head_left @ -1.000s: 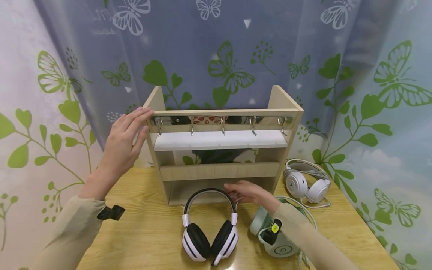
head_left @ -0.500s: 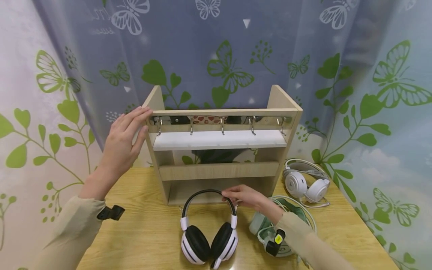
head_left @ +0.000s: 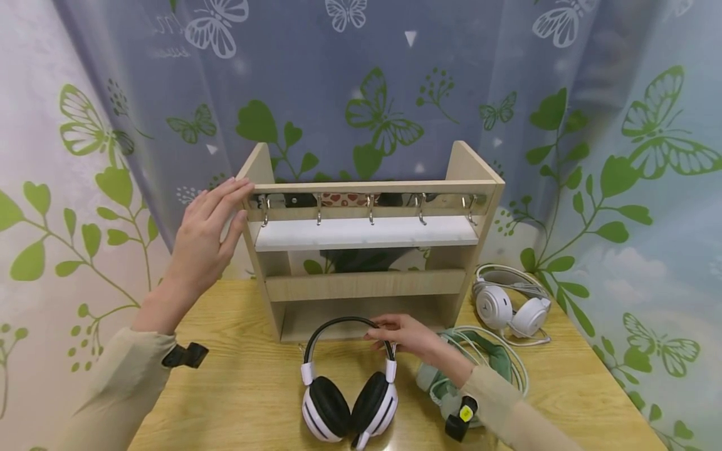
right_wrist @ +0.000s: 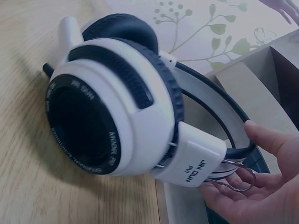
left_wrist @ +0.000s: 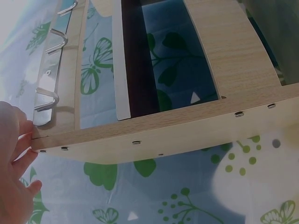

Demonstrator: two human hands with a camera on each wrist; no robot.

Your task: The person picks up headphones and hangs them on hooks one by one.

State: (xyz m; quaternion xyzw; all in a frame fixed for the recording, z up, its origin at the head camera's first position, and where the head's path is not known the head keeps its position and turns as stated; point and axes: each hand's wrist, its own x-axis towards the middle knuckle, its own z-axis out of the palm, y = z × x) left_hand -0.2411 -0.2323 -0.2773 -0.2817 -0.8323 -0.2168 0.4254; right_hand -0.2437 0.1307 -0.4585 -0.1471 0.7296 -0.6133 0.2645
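My left hand point(head_left: 205, 235) rests with extended fingers on the upper left corner of a light wooden shelf rack point(head_left: 366, 287). In the left wrist view, the fingertips of the left hand point(left_wrist: 16, 149) touch the end of the rack's side panel point(left_wrist: 177, 133). A white headset point(head_left: 380, 410) with black ear pads and a microphone stands on the table in front of the rack. My right hand point(head_left: 406, 338) grips the right side of its black headband, thumb on one side and fingers curled beneath, as the right wrist view shows close to the headset's printed slider point(right_wrist: 196, 154).
Several metal hooks point(head_left: 371, 210) line the rack's upper front. A pale green headset point(head_left: 499, 360) with a looped cable lies under my right forearm. Another white headset point(head_left: 496, 308) sits right of the rack. A butterfly-print curtain point(head_left: 316, 81) hangs behind the wooden table point(head_left: 225, 376).
My right hand has gone from reaching behind the headband to gripping its right side. The headset has shifted very slightly left. My left hand stays on the rack's corner.
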